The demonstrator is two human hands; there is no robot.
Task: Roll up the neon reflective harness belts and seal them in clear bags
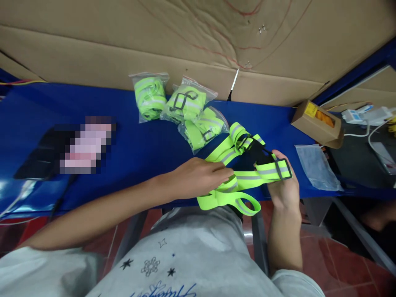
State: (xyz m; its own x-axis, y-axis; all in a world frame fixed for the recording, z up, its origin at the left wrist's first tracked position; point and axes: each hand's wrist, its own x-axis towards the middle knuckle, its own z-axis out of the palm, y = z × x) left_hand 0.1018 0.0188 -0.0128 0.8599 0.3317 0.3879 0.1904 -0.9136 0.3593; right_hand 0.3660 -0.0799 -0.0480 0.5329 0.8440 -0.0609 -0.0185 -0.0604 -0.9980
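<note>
A neon-yellow reflective strap with a grey stripe lies in loops at the table's front edge, partly over my lap. My left hand is closed on its folded webbing, fingers bent downward. On the right, my right hand supports the end with the black buckle; the fingers are behind the strap and partly hidden. A black piece of the strap set sits between the hands, beside a further loop of webbing.
Three clear bags of similar straps lie at the back. A blurred-out phone-like object and a black item are at left. An empty plastic bag and an open cardboard box lie at right, near white cables.
</note>
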